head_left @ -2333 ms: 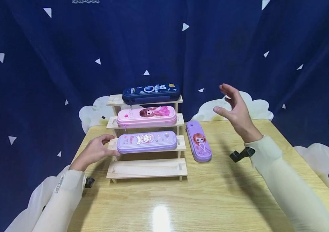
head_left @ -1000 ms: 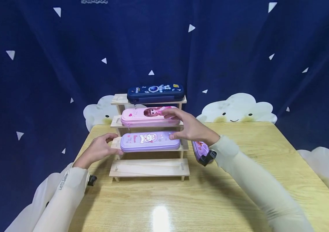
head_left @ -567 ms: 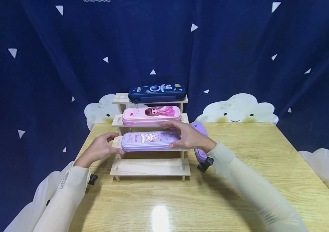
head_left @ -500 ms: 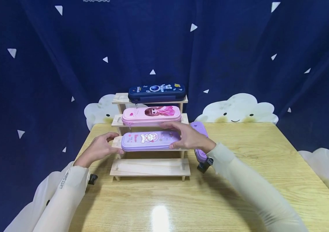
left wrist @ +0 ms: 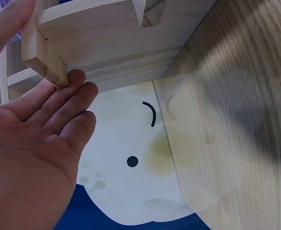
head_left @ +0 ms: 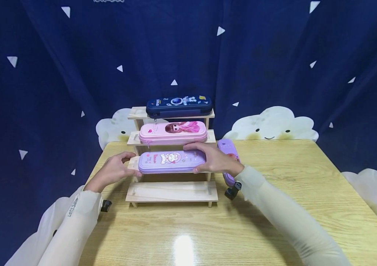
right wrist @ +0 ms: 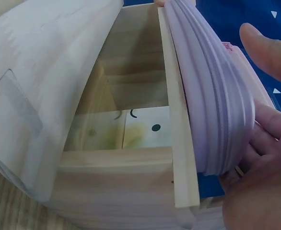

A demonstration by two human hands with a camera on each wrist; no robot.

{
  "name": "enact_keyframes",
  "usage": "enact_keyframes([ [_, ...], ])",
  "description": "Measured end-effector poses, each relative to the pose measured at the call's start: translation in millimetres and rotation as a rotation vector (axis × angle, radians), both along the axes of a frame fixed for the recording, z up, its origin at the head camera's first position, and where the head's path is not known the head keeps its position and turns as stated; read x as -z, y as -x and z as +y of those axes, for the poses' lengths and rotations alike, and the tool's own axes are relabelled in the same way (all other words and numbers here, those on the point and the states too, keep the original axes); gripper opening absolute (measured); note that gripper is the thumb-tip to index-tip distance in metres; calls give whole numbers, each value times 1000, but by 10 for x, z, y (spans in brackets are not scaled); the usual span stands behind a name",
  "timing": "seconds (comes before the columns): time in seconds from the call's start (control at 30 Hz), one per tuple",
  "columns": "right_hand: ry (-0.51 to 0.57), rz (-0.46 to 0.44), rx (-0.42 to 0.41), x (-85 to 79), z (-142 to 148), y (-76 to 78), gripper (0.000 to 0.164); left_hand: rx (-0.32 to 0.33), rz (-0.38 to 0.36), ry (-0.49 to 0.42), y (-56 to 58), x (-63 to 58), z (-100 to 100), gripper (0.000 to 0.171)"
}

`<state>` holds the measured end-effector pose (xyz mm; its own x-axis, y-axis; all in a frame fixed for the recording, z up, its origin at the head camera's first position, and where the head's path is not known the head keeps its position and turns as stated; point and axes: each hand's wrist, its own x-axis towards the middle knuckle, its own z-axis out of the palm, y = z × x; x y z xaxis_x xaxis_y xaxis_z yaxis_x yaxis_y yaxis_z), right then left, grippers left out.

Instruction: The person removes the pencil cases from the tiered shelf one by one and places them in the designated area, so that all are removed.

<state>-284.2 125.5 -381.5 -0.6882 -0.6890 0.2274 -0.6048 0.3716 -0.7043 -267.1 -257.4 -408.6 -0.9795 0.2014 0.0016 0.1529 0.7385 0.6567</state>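
Observation:
A lavender pencil case with a cartoon rabbit (head_left: 170, 159) lies lengthwise on the third tier down of a wooden stepped display rack (head_left: 171, 193). My right hand (head_left: 216, 159) holds its right end, thumb at the front edge and fingers behind. In the right wrist view, fingers (right wrist: 270, 132) lie against the rounded end of the purple case (right wrist: 217, 86). At the rack's left side, my left hand (head_left: 113, 169) grips the end of that same tier. Fingertips (left wrist: 78, 79) touch the wooden end in the left wrist view; part of the thumb is cut off by the frame.
A dark blue space pencil case (head_left: 178, 106) sits on the top tier, a pink doll case (head_left: 173, 133) on the second. Beyond my right hand lies another purple case (head_left: 227, 147), partly hidden, on the wooden table (head_left: 274, 177). A blue curtain (head_left: 258, 55) hangs behind.
My right hand has come from the air at the right over to the lavender case's right end and taken hold. My left hand has kept its grip on the rack.

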Motion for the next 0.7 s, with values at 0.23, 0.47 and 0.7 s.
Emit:
enact_keyframes([
  [0.23, 5, -7, 25, 28, -28, -23, 81, 1, -5, -11, -3, 9, 1, 93],
  [0.47, -12, -45, 80, 92, -48, -17, 83, 1, 0, -15, 0, 17, 2, 88],
  [0.7, -22, -128, 103, 105, -64, -4, 85, 5, 11, -11, -8, 7, -1, 83],
])
